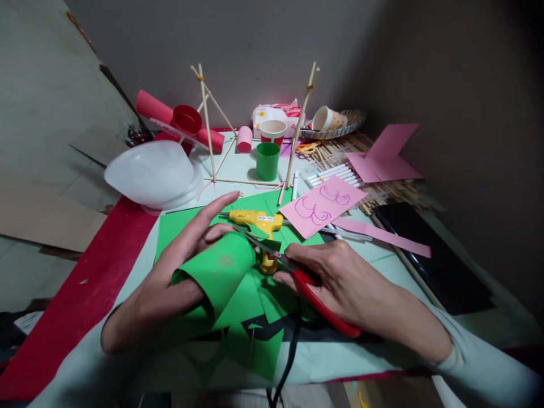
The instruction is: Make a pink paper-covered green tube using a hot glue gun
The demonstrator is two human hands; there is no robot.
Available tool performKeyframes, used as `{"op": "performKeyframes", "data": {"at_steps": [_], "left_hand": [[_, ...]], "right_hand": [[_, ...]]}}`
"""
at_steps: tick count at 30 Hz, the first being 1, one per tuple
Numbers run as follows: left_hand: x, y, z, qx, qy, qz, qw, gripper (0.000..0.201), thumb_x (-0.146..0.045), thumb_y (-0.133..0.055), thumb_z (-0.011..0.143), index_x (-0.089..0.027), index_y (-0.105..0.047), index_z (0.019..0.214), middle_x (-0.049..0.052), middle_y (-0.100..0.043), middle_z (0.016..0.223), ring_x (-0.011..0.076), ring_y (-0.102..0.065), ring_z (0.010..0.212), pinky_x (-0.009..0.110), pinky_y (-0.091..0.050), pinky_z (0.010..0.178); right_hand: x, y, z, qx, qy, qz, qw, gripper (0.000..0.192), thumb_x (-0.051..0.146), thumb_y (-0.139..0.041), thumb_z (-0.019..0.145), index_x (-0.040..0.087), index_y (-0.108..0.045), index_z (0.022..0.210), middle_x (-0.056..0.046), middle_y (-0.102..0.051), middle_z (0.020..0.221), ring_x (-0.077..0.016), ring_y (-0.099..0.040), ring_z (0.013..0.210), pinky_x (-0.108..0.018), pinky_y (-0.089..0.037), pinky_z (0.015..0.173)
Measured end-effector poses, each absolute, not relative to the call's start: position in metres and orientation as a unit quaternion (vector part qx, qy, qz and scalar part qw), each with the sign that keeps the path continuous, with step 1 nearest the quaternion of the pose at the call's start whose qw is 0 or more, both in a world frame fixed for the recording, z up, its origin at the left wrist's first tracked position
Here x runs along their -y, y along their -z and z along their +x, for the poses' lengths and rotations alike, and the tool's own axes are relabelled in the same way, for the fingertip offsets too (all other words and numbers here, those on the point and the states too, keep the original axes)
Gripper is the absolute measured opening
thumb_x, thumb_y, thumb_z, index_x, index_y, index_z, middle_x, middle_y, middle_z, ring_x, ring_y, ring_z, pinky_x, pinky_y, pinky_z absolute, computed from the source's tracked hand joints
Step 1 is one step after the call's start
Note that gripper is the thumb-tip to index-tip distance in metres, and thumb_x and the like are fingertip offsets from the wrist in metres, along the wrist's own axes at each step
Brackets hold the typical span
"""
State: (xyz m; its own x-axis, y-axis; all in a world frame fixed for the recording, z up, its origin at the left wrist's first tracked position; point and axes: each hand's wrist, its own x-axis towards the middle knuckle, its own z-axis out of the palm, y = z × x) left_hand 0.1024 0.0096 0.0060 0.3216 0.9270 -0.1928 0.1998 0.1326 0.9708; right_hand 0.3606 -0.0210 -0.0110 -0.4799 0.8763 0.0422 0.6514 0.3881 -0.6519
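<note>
- A person's left hand (178, 266) curls around a rolled sheet of green paper (219, 272), thumb and palm wrapped about the roll while the fingers stretch out flat along its far side, low over the middle of the desk (187, 362).
- The right hand (340, 283) is closed through the red handles of a pair of scissors (297, 272); the blades stand slightly parted, their tips touching the roll's upper edge.
- The paper looks thin, light and springy: by appearance it will bend or crease under a hard squeeze and uncurl if let go, so a loose grip around the middle of the roll, clear of the blades, suits it best.
- More flat green sheets (255, 317) lie under the roll, with a yellow glue gun (259, 224) just beyond the scissors.
- Near the right hand lies a pink card (323, 205) with purple drawing on it.
- Farther back stand a green cup (267, 161), a frame of wooden sticks (208, 124) and a clear plastic bowl (155, 175) turned upside down.
</note>
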Motion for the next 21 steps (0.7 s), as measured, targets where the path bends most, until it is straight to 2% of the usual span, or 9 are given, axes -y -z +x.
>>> {"op": "performKeyframes", "data": {"at_steps": [3,5,7,9,12,14,17,21], "left_hand": [[-0.012,-0.007,0.099,-0.461,-0.274,0.599,0.594,0.082,-0.044,-0.076,0.088,-0.042,-0.038,0.161,0.001,-0.077,0.12,0.0248,-0.073,0.118,0.028,-0.061,0.092],[-0.013,-0.01,0.1,-0.456,-0.266,0.584,0.617,0.082,-0.042,-0.074,0.089,-0.04,-0.037,0.161,0.004,-0.078,0.119,0.0272,-0.073,0.118,0.03,-0.061,0.09],[-0.014,-0.013,0.101,-0.464,-0.28,0.55,0.635,0.078,-0.041,-0.073,0.087,-0.033,-0.043,0.159,0.007,-0.078,0.12,0.0307,-0.073,0.116,0.032,-0.061,0.085],[-0.019,-0.014,0.098,-0.474,-0.291,0.53,0.64,0.073,-0.041,-0.069,0.085,-0.028,-0.051,0.154,0.009,-0.077,0.125,0.0326,-0.073,0.114,0.034,-0.06,0.085],[-0.031,-0.01,0.087,-0.49,-0.274,0.573,0.598,0.075,-0.047,-0.066,0.081,-0.025,-0.053,0.152,0.01,-0.075,0.128,0.0337,-0.072,0.107,0.04,-0.058,0.087],[-0.039,-0.007,0.08,-0.53,-0.25,0.617,0.525,0.072,-0.052,-0.063,0.083,-0.024,-0.056,0.149,0.009,-0.073,0.13,0.0358,-0.067,0.115,0.041,-0.057,0.089],[-0.044,-0.007,0.073,-0.567,-0.226,0.653,0.449,0.075,-0.06,-0.064,0.083,-0.025,-0.057,0.149,0.01,-0.069,0.138,0.0391,-0.06,0.126,0.037,-0.06,0.076],[-0.045,-0.013,0.068,-0.577,-0.259,0.641,0.434,0.078,-0.066,-0.07,0.08,-0.028,-0.06,0.148,0.009,-0.061,0.15,0.0381,-0.061,0.125,0.031,-0.061,0.061]], "right_hand": [[0.017,0.008,0.362,0.789,-0.32,-0.479,0.213,0.036,0.045,-0.057,0.102,0.021,-0.051,0.075,0.007,-0.04,0.059,-0.0091,-0.033,0.052,-0.027,-0.025,0.054],[0.012,0.004,0.364,0.766,-0.339,-0.486,0.249,0.042,0.049,-0.062,0.099,0.02,-0.049,0.071,0.007,-0.04,0.059,-0.0082,-0.033,0.053,-0.025,-0.025,0.053],[0.006,0.001,0.368,0.719,-0.404,-0.493,0.278,0.049,0.056,-0.063,0.097,0.021,-0.044,0.068,0.007,-0.04,0.057,-0.0072,-0.034,0.05,-0.023,-0.026,0.048],[0.0,0.001,0.373,0.641,-0.522,-0.481,0.292,0.05,0.063,-0.058,0.097,0.022,-0.046,0.072,0.008,-0.042,0.054,-0.0071,-0.037,0.042,-0.022,-0.027,0.041],[-0.006,0.009,0.378,0.541,-0.641,-0.434,0.329,0.05,0.069,-0.057,0.095,0.02,-0.056,0.086,0.01,-0.043,0.05,-0.0073,-0.036,0.033,-0.02,-0.028,0.032],[-0.009,0.016,0.379,0.523,-0.654,-0.419,0.35,0.052,0.07,-0.062,0.092,0.018,-0.059,0.091,0.01,-0.044,0.05,-0.0065,-0.036,0.032,-0.019,-0.029,0.03],[-0.012,0.023,0.378,0.509,-0.661,-0.421,0.356,0.053,0.071,-0.065,0.089,0.018,-0.061,0.095,0.01,-0.046,0.05,-0.0061,-0.037,0.031,-0.018,-0.029,0.03],[-0.013,0.023,0.378,0.493,-0.679,-0.402,0.366,0.053,0.071,-0.067,0.089,0.019,-0.063,0.098,0.01,-0.046,0.048,-0.0063,-0.036,0.031,-0.017,-0.028,0.03]]}}
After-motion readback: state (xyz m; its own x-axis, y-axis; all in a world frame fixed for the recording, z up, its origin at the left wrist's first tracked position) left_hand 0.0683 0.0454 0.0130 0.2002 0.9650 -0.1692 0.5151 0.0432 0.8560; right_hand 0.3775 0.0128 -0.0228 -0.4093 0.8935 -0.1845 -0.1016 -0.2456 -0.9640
